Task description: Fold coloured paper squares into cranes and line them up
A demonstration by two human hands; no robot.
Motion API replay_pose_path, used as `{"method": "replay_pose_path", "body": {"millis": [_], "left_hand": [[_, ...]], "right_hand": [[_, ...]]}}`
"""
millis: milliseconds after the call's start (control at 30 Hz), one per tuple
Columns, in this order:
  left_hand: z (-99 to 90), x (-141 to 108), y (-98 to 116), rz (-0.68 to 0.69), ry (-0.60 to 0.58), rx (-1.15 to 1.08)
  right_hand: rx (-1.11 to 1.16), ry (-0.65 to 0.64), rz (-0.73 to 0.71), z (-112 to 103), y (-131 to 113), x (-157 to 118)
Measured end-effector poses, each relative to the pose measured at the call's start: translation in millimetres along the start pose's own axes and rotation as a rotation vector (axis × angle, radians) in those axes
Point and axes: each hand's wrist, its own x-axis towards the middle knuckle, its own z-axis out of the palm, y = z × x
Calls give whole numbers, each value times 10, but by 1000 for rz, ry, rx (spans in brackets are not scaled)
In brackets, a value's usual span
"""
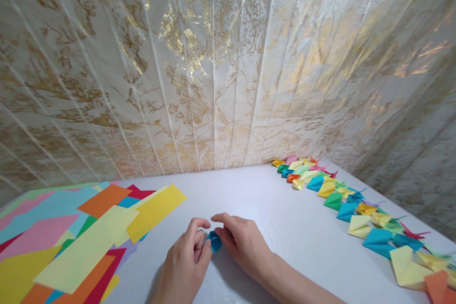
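Observation:
A small piece of blue folded paper [215, 242] is between my two hands, low over the white table. My left hand [188, 259] pinches its left edge, thumb in front and the other fingers curled behind. At its right edge is the thumb of my right hand [245, 242], with the index finger stretched out above the paper and the remaining fingers curled under. Fingers cover part of the paper, so its full shape is hidden.
Loose rectangular sheets of coloured paper [89, 242] overlap on the left of the white table [228, 190]. Along the right edge run rows of folded paper cranes [345, 211] in several colours. A white and gold patterned curtain [213, 66] hangs behind the table and along its right side.

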Motion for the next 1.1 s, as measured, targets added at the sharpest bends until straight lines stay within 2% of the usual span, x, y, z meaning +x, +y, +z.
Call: {"method": "replay_pose_path", "body": {"millis": [200,433,700,900,1100], "left_hand": [[-44,3,-7,23,47,70],[25,18,-40,43,105,174],[43,8,-53,37,38,43],[34,8,-40,-52,-15,-148],[69,33,-57,-27,52,-141]], "right_hand": [[-98,-22,-40,-18,16,-5],[-162,-70,-111,-32,-72,-19],[-90,-67,-46,-25,-22,-10],[-21,-98,0,-11,-27,-4],[-216,-163,34,-43,-117,25]]}}
